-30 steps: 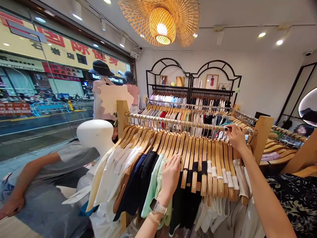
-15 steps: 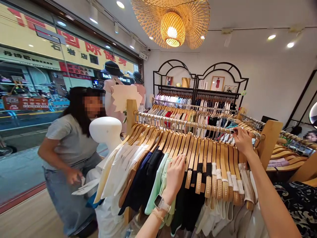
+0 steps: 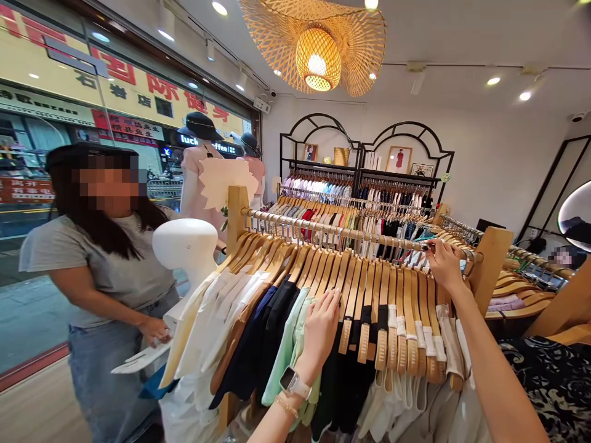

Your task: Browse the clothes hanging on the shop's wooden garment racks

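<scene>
My left hand (image 3: pixel 318 326), with a watch on the wrist, has its fingers together and curled over the sloping arm of a wooden hanger (image 3: pixel 347 295). A mint green garment (image 3: pixel 289 335) hangs just left of it, and dark clothes hang below. My right hand (image 3: pixel 444 263) is up at the metal rail (image 3: pixel 314 226), fingers closed at a hanger's hook; the exact grip is partly hidden. Between my hands hang several wooden hangers with black and white straps looped over them, and white tops (image 3: pixel 392 400) hang beneath.
Across the rack's left end, another person (image 3: pixel 111 246) stands beside a white mannequin (image 3: pixel 184 246). Wooden posts (image 3: pixel 492 271) hold the rail. Behind are more full racks and black arched shelves (image 3: pixel 406 166). A patterned dark garment (image 3: pixel 549 381) hangs at the lower right.
My hands keep their places on the rack, while the view has turned slightly right. The other person has straightened, turned towards me and put a hand by the mannequin.
</scene>
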The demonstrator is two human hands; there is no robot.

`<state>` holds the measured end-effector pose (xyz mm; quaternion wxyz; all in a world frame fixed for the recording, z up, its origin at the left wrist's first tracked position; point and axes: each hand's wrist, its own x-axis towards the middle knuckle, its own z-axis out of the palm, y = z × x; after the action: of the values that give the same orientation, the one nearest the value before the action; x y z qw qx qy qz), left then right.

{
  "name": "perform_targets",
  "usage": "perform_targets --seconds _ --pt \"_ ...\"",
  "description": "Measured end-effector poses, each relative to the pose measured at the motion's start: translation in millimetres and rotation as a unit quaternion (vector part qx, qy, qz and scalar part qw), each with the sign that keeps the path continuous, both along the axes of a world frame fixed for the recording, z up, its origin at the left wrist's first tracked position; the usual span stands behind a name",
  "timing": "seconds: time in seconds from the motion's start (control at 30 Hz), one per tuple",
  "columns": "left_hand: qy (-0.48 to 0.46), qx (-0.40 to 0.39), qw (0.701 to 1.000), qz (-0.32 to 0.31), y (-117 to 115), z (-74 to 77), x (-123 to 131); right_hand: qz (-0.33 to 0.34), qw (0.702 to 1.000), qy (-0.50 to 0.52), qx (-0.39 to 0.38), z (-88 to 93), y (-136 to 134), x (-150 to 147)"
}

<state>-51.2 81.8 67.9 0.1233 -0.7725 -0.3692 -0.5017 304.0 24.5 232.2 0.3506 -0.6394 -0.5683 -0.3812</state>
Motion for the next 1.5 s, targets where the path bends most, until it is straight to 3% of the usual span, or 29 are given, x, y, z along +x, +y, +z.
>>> perform_targets --seconds 0.27,1.5 --pt "0.003 0.024 1.000 0.005 5.3 -5.8 1.0 0.002 1.000 -0.005 0.012 -0.5 1.4 1.9" --pt "0.009 0.021 1.000 -0.008 8.9 -5.9 -1.0 0.000 1.000 0.001 -0.006 0.4 -3.0 -3.6"
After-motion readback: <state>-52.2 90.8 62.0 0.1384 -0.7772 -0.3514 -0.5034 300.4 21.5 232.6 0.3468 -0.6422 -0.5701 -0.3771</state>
